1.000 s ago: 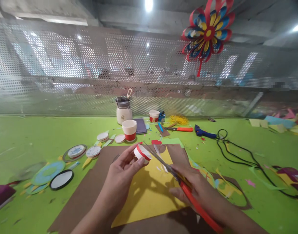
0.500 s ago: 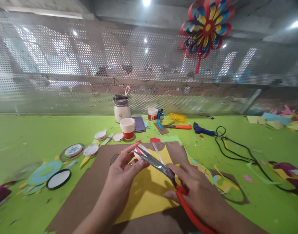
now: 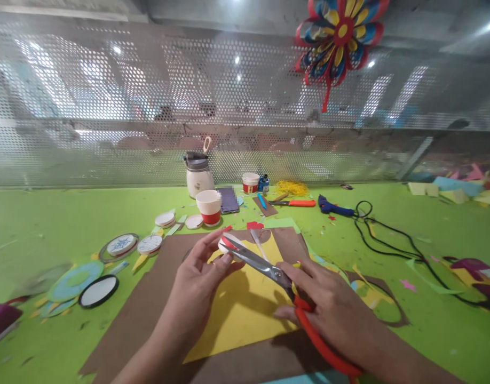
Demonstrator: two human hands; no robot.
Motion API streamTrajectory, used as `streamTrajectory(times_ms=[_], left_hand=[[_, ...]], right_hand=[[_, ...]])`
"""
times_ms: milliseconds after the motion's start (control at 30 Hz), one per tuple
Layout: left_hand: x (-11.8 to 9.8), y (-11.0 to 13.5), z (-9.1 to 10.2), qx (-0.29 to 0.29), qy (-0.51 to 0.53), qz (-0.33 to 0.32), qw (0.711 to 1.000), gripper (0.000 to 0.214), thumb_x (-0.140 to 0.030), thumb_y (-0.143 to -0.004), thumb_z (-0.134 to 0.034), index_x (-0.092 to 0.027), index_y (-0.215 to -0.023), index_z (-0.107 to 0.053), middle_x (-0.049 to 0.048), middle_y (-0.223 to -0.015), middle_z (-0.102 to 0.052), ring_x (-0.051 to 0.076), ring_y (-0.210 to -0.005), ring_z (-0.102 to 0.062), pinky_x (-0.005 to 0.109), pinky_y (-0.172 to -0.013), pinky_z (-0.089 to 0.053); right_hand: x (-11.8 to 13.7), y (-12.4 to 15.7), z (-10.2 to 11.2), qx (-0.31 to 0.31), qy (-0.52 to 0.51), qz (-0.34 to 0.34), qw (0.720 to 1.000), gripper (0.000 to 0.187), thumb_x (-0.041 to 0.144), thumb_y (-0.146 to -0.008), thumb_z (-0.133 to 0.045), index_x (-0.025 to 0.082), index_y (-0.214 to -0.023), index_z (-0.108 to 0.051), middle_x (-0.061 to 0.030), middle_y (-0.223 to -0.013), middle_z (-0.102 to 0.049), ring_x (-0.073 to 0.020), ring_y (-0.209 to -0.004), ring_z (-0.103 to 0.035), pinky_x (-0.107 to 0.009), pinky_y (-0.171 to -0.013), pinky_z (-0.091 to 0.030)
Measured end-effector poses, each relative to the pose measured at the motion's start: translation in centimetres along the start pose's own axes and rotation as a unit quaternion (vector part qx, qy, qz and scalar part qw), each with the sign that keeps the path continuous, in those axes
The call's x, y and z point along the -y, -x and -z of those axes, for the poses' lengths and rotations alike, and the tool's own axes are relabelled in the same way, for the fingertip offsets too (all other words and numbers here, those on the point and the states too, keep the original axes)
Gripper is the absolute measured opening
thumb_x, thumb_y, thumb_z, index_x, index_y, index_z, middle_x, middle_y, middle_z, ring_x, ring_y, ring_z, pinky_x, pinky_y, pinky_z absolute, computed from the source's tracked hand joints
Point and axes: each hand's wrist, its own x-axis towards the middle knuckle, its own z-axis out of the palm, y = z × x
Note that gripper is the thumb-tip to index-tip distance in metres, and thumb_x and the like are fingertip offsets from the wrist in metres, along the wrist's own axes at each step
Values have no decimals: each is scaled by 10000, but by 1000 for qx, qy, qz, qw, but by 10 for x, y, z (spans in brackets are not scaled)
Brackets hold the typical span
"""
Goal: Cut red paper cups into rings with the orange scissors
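My left hand [image 3: 203, 280] pinches a small white round piece with a red strip [image 3: 228, 241] on it. My right hand [image 3: 325, 304] is wrapped round the red handles of a pair of scissors [image 3: 261, 264]. The metal blades point left, nearly together, with their tips over the red strip. Whether the blades touch the strip I cannot tell. Under both hands a yellow sheet [image 3: 232, 330] lies on brown cardboard [image 3: 136, 309]. A thin pale stick [image 3: 259, 245] rests on the yellow sheet behind the blades.
Beyond the cardboard stand a red-and-white paper cup [image 3: 208, 208], a flask [image 3: 199, 178] and a phone [image 3: 228, 200]. An orange-handled knife [image 3: 303, 203] and a blue glue gun [image 3: 335, 208] with black cord lie at right. White discs [image 3: 122, 244] and a blue ring [image 3: 74, 282] lie at left.
The scissor blades have closed somewhat over the red strip. Both hands stay in nearly the same place, and the camera view has shifted slightly.
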Motion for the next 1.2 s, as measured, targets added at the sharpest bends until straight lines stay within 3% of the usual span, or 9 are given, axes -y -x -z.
streamTrajectory(times_ms=[367, 567, 733, 900, 1200], left_hand=[[-4, 1, -4, -19, -11, 24, 999, 501, -275, -769, -775, -171, -1230, -607, 85, -1206, -670, 228, -1008, -638, 367, -839, -578], [-7, 0, -4, -20, 0, 56, 998, 383, -306, -751, -780, -145, -1092, -716, 94, -1149, -704, 241, -1031, -624, 351, -878, -544], [-8, 0, -4, -14, 4, 48, 999, 300, -325, -761, -760, -156, -1010, -755, 99, -1064, -725, 268, -1036, -624, 380, -885, -540], [-8, 0, -4, -16, 11, 46, 999, 285, -333, -769, -742, -156, -992, -755, 112, -1089, -720, 276, -1013, -632, 385, -841, -546], [-8, -2, -3, -11, 12, 36, 999, 314, -325, -778, -743, -158, -1044, -736, 107, -1082, -713, 266, -1014, -618, 402, -866, -547]], right_hand=[[-4, 1, 3, 7, -6, 6, 1000, 555, 471, -862, -672, 174, -1321, -578, -167, -1079, -636, -325, -965, -654, -476, -808, -563], [-3, 0, 2, 9, -47, -29, 998, 568, 546, -837, -669, 213, -1293, -614, -144, -1075, -675, -313, -977, -654, -441, -835, -554], [1, -4, 13, 57, -132, -61, 988, 458, 514, -854, -667, 228, -1209, -634, -84, -1036, -670, -281, -986, -627, -425, -893, -503], [1, -3, 25, 109, -188, -48, 975, 262, 427, -897, -624, 230, -1067, -657, -45, -998, -682, -244, -899, -646, -371, -835, -508], [0, 3, 19, 45, -80, -54, 994, 484, 508, -820, -697, 261, -1233, -650, -110, -1099, -701, -299, -982, -661, -421, -834, -544]])
